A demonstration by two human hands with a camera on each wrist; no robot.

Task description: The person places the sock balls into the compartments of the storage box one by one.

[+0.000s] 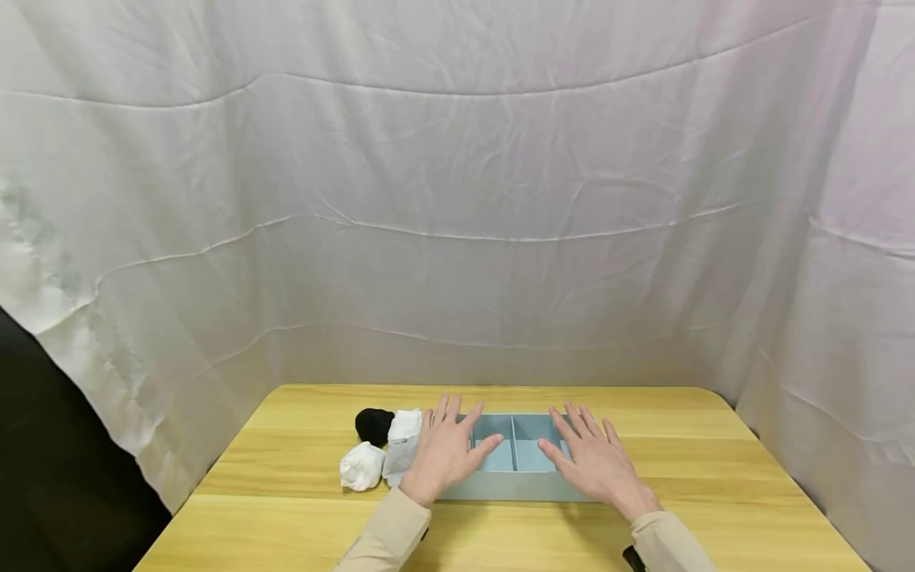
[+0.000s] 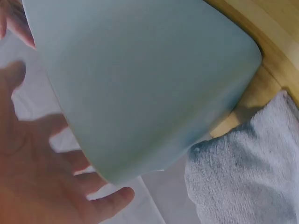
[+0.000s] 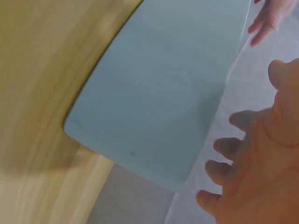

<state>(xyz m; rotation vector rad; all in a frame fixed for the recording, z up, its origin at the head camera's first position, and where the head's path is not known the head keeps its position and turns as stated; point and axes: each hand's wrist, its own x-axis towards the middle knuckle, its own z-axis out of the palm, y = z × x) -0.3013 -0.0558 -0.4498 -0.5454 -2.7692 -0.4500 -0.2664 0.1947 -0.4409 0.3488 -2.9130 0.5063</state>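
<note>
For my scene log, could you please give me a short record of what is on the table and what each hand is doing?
surface: light wooden table
container: pale blue rectangular divided plastic tray, compartments seen are empty
left hand: fingers spread, over the tray's left end
right hand: fingers spread, over the tray's right end
beside tray, left: rolled black sock, rolled white sock, grey-white sock
backdrop: white cloth

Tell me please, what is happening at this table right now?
A person has both hands over a pale blue divided box on a wooden table. The left hand lies with spread fingers over the box's left end, the right hand over its right end; neither grips anything. The two compartments in view hold nothing. Left of the box lie rolled socks: a black one, a white one and a white-and-grey one.
</note>
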